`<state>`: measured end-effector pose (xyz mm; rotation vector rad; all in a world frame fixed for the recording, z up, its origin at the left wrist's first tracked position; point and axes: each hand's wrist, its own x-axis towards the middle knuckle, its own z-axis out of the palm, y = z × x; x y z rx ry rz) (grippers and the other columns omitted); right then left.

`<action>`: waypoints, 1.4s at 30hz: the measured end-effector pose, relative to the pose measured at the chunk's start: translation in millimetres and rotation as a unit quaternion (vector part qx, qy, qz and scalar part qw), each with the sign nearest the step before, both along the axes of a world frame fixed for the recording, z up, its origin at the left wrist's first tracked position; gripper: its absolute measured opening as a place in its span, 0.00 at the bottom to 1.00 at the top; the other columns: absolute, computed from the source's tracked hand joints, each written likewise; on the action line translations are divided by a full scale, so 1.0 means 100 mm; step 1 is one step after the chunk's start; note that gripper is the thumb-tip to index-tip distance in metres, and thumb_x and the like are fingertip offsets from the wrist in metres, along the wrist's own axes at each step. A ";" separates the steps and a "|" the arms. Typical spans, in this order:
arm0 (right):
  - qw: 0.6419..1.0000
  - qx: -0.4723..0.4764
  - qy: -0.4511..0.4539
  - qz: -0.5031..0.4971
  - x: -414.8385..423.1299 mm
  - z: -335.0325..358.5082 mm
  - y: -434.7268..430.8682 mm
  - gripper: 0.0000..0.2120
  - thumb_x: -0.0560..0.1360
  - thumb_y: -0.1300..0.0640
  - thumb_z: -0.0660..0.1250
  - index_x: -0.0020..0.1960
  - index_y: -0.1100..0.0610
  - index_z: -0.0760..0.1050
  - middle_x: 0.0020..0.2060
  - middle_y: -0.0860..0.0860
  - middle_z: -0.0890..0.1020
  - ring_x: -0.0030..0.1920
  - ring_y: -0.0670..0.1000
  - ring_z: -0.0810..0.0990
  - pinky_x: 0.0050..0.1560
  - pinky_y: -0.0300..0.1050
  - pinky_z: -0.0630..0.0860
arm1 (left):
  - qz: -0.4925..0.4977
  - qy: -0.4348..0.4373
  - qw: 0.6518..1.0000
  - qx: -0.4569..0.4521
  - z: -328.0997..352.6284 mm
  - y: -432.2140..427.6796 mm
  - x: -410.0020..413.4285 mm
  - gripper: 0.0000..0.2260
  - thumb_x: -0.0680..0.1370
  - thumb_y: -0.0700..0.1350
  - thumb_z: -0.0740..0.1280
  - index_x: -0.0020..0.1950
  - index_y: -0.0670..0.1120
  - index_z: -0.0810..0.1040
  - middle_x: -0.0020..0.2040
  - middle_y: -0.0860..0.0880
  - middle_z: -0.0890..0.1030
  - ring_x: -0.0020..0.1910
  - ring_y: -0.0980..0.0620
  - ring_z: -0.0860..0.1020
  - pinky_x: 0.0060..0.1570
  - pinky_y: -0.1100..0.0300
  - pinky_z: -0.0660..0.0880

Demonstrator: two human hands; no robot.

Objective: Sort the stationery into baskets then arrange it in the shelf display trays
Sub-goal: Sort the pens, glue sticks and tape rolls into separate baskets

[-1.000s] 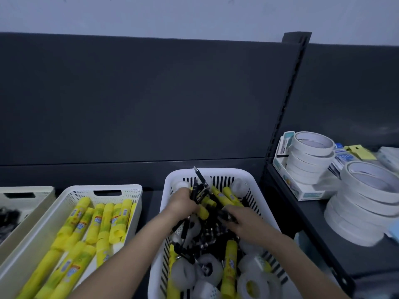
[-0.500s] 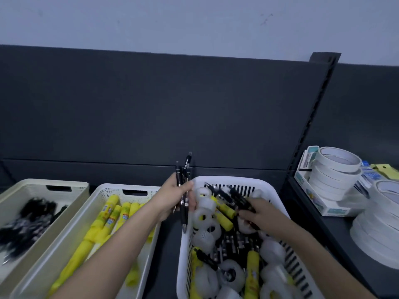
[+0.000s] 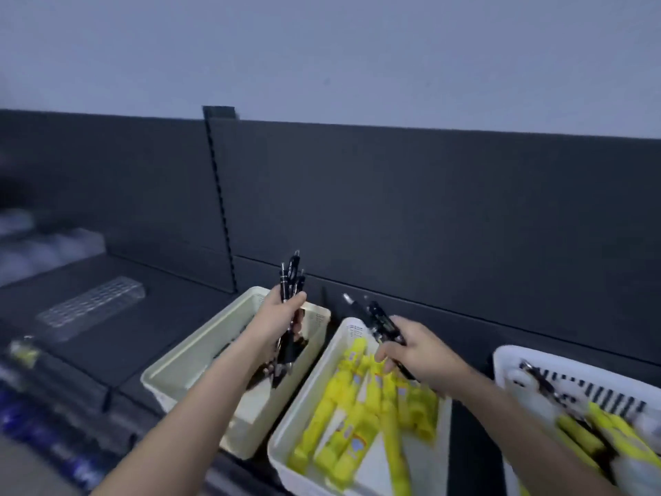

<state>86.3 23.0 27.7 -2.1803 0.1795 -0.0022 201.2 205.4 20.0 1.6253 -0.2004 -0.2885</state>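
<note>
Our left grip [image 3: 282, 316] is curled round a bunch of black pens [image 3: 291, 277], held upright above the cream basket [image 3: 186, 366]. Our right grip [image 3: 422, 356] clasps more pens [image 3: 379, 320] over the middle basket [image 3: 352, 331], which holds yellow tubes [image 3: 343, 406], perhaps glue sticks, though they are blurred. The mixed basket [image 3: 508, 352] sits far right.
</note>
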 end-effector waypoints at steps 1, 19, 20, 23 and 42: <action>0.995 -0.092 -0.008 0.036 0.19 -0.05 0.16 0.05 0.75 0.64 0.60 0.44 0.55 0.68 0.38 0.54 0.76 0.37 0.54 0.79 0.33 0.45 0.74 | 0.009 -0.005 0.999 0.038 -0.01 0.19 0.13 0.07 0.80 0.39 0.59 0.43 0.45 0.65 0.27 0.48 0.68 0.22 0.53 0.65 0.21 0.64 0.63; 0.890 -0.407 -0.035 0.203 1.15 -0.47 0.79 0.23 0.76 0.48 0.63 0.69 0.51 0.66 0.67 0.50 0.70 0.69 0.50 0.64 0.71 0.45 0.55 | -0.031 -0.107 0.922 0.370 -0.40 0.76 0.87 0.13 0.79 0.47 0.62 0.61 0.43 0.74 0.53 0.45 0.78 0.56 0.46 0.77 0.51 0.61 0.69; 0.898 -0.398 -0.043 0.182 1.07 -0.45 0.69 0.22 0.76 0.47 0.62 0.69 0.50 0.66 0.66 0.49 0.71 0.69 0.50 0.65 0.69 0.43 0.57 | -0.036 -0.123 0.922 0.365 -0.37 0.70 0.82 0.12 0.79 0.47 0.62 0.59 0.43 0.75 0.51 0.46 0.78 0.54 0.46 0.77 0.50 0.60 0.69; 0.913 -0.392 -0.035 0.111 0.79 -0.43 0.34 0.21 0.76 0.47 0.61 0.68 0.49 0.67 0.66 0.46 0.71 0.67 0.48 0.67 0.66 0.41 0.61 | -0.072 -0.170 0.926 0.328 -0.31 0.41 0.63 0.09 0.79 0.48 0.62 0.55 0.45 0.75 0.47 0.48 0.77 0.48 0.49 0.75 0.51 0.58 0.70; 0.914 -0.315 0.148 -0.211 -1.96 -0.44 -1.89 0.18 0.79 0.51 0.59 0.67 0.54 0.68 0.62 0.52 0.74 0.61 0.52 0.74 0.58 0.45 0.72 | -0.349 -0.291 0.849 0.269 -0.36 -2.23 -1.33 0.08 0.79 0.43 0.61 0.54 0.46 0.78 0.50 0.48 0.78 0.50 0.51 0.75 0.52 0.60 0.70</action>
